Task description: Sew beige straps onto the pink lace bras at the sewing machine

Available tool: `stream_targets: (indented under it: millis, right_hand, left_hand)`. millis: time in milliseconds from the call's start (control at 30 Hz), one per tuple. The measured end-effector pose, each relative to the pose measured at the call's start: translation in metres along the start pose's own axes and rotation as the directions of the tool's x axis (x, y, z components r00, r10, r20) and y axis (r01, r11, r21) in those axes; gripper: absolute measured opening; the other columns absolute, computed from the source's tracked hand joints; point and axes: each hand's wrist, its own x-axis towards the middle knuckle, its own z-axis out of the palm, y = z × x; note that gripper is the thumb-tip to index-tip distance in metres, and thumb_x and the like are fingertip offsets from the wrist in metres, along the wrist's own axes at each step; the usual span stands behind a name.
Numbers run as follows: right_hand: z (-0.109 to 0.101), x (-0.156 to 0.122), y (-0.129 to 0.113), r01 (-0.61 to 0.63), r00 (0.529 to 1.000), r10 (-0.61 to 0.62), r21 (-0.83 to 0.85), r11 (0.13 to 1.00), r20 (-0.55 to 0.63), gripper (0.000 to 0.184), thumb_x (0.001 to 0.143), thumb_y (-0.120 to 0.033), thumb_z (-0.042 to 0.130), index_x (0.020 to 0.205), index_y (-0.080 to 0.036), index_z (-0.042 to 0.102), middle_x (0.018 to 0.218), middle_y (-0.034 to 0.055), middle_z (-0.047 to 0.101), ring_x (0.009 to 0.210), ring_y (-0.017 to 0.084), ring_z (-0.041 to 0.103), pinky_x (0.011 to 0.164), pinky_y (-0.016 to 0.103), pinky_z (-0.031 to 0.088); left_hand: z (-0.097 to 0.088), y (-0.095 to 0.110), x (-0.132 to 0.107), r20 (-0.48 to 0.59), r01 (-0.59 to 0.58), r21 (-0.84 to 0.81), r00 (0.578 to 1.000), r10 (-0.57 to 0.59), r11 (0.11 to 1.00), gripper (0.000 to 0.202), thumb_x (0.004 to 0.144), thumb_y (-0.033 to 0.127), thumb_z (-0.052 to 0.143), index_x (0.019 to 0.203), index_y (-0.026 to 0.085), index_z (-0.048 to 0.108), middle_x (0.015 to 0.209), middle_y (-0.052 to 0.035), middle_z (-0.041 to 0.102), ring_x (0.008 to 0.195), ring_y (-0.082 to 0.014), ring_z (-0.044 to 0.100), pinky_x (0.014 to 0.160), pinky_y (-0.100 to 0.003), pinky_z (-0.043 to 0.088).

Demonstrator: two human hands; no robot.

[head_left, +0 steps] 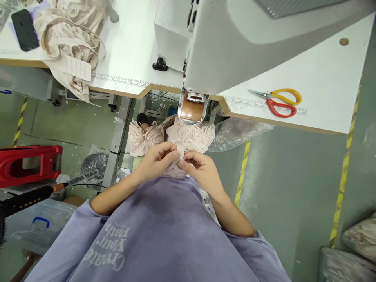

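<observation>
While the person sits at the notched edge of the white surface (129, 47), both hands are at work over the lap. The left hand (160, 160) is closed, thumb and forefinger pinching a beige fabric strip (180, 149) from its left side. The right hand (200, 169) is closed on the same strip, thumb and forefinger meeting near its lower end, other fingers curled inward. The fingertips of both hands are close together.

The strip lies over a beige lace bra (194, 135), which rests in the lap just below the front edge of the surface. Lace cups (146, 139) extend to the left, beyond the left hand; whether they belong to the same garment cannot be determined.

The head of a white sewing machine (217, 47) overhangs the edge directly ahead of the hands. To its right, thread snips (282, 102) with one yellow and one red handle lie on the surface, partly over a printed measuring tape (241, 102). At the far left, a heap of beige lace garments (72, 43) hangs partly over the edge, beside a black smartphone (25, 30).

Below the surface, a clear plastic bag (239, 135) is seen right of the bra. A red stool (28, 168) stands on the green floor (273, 188) at left.
</observation>
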Motion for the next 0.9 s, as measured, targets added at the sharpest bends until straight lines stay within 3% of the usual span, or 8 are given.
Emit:
stream_targets:
  millis: [300, 600, 900]
  right_hand:
    - [-0.0014, -0.0034, -0.0025, 0.017, 0.999, -0.02, -0.063, 0.998, -0.043, 0.023, 0.086, -0.038, 0.071, 0.074, -0.021, 0.06, 0.07, -0.0024, 0.055, 0.066, 0.013, 0.047, 0.065, 0.027, 0.039]
    - [-0.0008, -0.0012, 0.0025, -0.087, 0.996, 0.086, 0.119, 0.989, 0.015, 0.028, 0.085, -0.044, 0.072, 0.076, -0.019, 0.062, 0.07, -0.0027, 0.053, 0.063, 0.011, 0.043, 0.061, 0.025, 0.037]
    - [0.001, 0.0013, 0.0028, -0.13, 0.992, 0.126, 0.189, 0.973, 0.031, 0.033, 0.082, -0.05, 0.074, 0.076, -0.019, 0.061, 0.068, -0.0027, 0.053, 0.061, 0.011, 0.044, 0.058, 0.024, 0.037]
  left_hand:
    - [-0.0003, -0.0018, 0.0009, 0.034, -0.027, -0.051, 0.999, 0.029, 0.998, 0.038, 0.095, 0.052, 0.058, 0.081, 0.017, 0.058, 0.067, 0.0032, 0.047, 0.059, -0.0092, 0.041, 0.055, -0.023, 0.034]
    - [0.0006, -0.0001, 0.0014, 0.039, 0.016, -0.109, 0.999, -0.012, 0.994, 0.038, 0.096, 0.05, 0.059, 0.078, 0.017, 0.055, 0.064, 0.0047, 0.047, 0.055, -0.0081, 0.041, 0.054, -0.023, 0.034]
    - [-0.0009, -0.001, 0.0021, 0.035, 0.024, -0.103, 0.999, -0.02, 0.994, 0.036, 0.096, 0.049, 0.059, 0.079, 0.017, 0.056, 0.065, 0.0049, 0.046, 0.056, -0.0078, 0.04, 0.054, -0.022, 0.034]
